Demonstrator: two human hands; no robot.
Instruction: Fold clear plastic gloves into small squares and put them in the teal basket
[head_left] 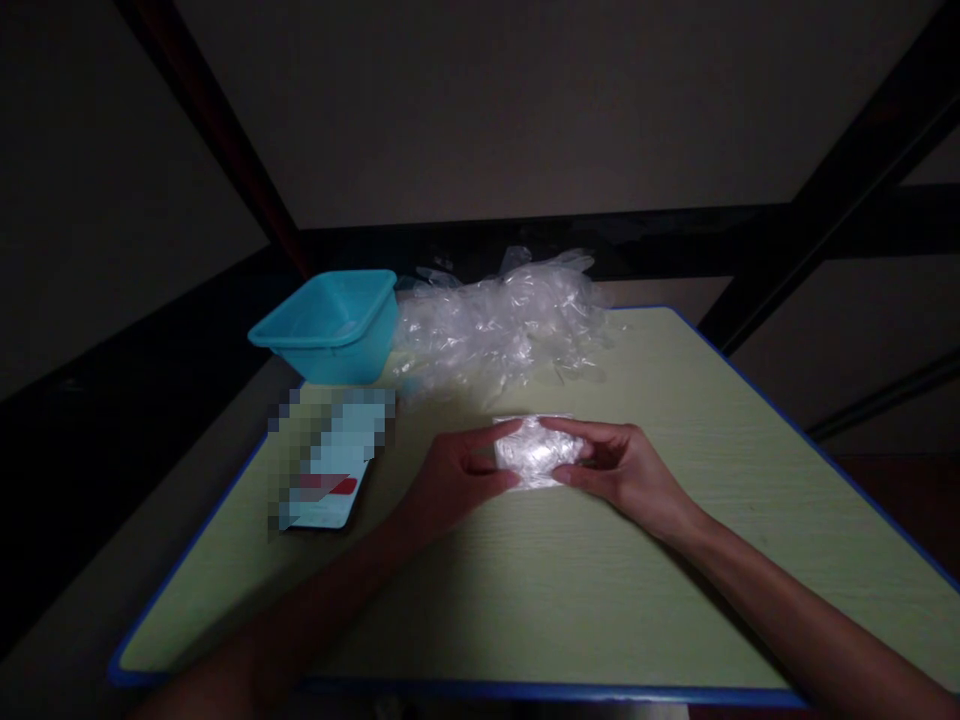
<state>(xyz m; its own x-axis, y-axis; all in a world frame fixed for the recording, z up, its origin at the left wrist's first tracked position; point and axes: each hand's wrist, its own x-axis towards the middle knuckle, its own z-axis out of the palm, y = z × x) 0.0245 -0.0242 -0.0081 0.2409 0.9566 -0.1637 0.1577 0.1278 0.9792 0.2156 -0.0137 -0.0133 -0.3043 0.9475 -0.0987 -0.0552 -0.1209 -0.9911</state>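
Observation:
A small flat packet of shiny clear plastic (pixel 537 455) lies between my two hands, over the middle of the table. My left hand (pixel 465 470) grips its left side, index finger at the far edge and thumb at the near edge. On the right side, my right hand (pixel 619 465) pinches it in the same way, its fingertips on top of the plastic. Beyond the packet spreads a loose heap of crumpled, see-through plastic (pixel 510 315), which looks like thin disposable gloves.
The pale green table (pixel 600 610) has a blue edge. A turquoise basin (pixel 337 345) stands at the far left, beside the heap. Nearer, a phone with a lit, partly blurred screen (pixel 337 460) lies left of my left hand. A wall rises behind the table.

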